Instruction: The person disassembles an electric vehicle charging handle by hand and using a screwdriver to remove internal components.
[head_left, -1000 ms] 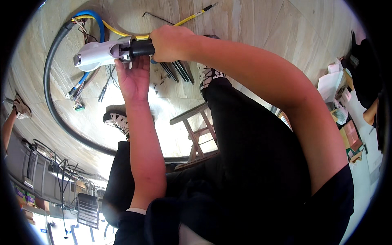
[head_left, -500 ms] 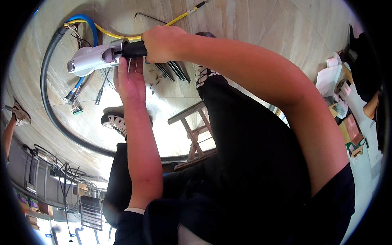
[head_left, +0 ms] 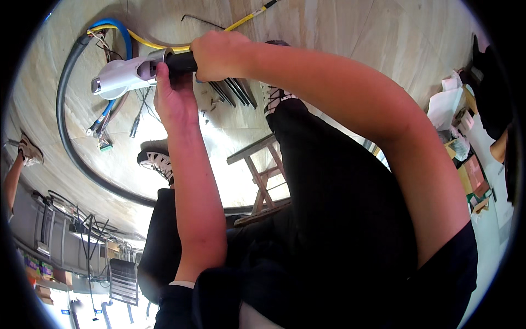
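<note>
A pale grey charging gun (head_left: 121,77) with a round face is held above the floor at the upper left. From its ringed end a black cylindrical part (head_left: 182,62) runs into my right hand (head_left: 221,55), whose fingers are wrapped round it. My left hand (head_left: 176,101) grips the same end from below, thumb up against the housing and the other fingers mostly hidden behind it. Behind the gun lie a thick black cable (head_left: 61,118), a blue hose or wire (head_left: 121,30) and a yellow wire (head_left: 148,45).
Dark rods (head_left: 235,92) and small screws lie on the floor near my shoe. A hex key (head_left: 203,22) rests farther off. A wooden stool (head_left: 257,170) stands between my legs. Boxes and papers (head_left: 460,120) are piled at the right; another person's shoe (head_left: 31,151) shows at the left.
My left hand has moved up slightly and closed round the gun's ringed end; its fingers were straighter before. The right hand keeps its hold with little movement.
</note>
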### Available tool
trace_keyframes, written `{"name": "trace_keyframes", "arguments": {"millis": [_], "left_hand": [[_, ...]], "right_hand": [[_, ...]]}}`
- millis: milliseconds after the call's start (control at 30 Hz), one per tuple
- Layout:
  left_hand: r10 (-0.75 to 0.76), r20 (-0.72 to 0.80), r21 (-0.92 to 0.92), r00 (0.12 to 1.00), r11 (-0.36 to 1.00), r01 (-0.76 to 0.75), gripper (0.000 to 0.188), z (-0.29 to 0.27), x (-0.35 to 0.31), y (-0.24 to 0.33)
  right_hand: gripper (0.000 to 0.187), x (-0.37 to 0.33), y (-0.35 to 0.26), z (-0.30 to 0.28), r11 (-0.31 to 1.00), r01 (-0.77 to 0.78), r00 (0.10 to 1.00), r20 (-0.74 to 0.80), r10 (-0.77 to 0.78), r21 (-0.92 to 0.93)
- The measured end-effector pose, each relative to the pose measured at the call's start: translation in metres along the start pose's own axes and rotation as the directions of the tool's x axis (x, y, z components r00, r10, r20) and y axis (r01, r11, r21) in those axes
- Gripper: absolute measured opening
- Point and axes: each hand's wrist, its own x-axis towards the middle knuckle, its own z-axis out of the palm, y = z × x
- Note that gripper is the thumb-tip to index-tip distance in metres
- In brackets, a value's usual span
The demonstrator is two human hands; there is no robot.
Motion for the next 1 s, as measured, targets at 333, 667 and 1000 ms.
{"name": "trace_keyframes", "arguments": {"millis": [333, 667, 1000], "left_hand": [[-0.025, 0.059, -0.059, 0.998, 0.998, 0.028, 0.044, -0.003, -0.005, -0.004], [0.027, 0.047, 0.024, 0.999, 0.999, -0.028, 0.048, -0.010, 0.000, 0.004], [0.108, -0.120, 0.020, 0.987, 0.994, -0.107, 0.046, 0.021, 0.009, -0.004]], "right_hand": [[0.047, -0.002, 0.001, 0.003, 1.000, 0.003, 1.000, 0.001, -0.003, -0.008], [0.043, 0.007, 0.003, 0.006, 0.999, 0.036, 0.999, -0.009, -0.036, -0.013], [0.048, 0.028, 0.024, 0.008, 0.994, 0.079, 0.997, -0.020, -0.078, 0.076]]}}
